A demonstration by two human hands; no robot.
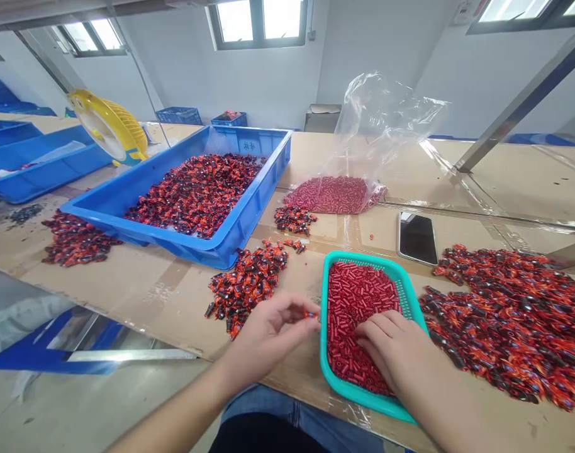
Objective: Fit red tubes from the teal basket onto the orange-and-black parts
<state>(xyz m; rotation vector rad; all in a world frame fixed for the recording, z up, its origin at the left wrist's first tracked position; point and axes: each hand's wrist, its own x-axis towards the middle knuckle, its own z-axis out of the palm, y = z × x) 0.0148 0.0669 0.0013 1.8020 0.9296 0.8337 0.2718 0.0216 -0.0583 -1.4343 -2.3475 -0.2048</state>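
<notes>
My left hand (272, 330) is closed in a pinch just left of the green basket. Between its thumb and fingers sits a small orange-and-dark piece (309, 314), mostly hidden. The teal-green plastic basket (326, 371) holds many short red tubes (358, 296). My right hand (401, 346) reaches into it with curled fingers pressed among the tubes; whatever the fingertips grip is hidden. Beside my left hand lies a pile of small orange-and-black pieces (250, 280). A larger pile of similar pieces (514, 321) spreads to the right of the basket.
A large blue tray (240, 236) full of similar pieces stands left of centre. Behind the basket are a phone (417, 238) and a clear bag (337, 194) of red tubes. A yellow fan (109, 126) stands behind the tray; a metal post (518, 100) rises at right.
</notes>
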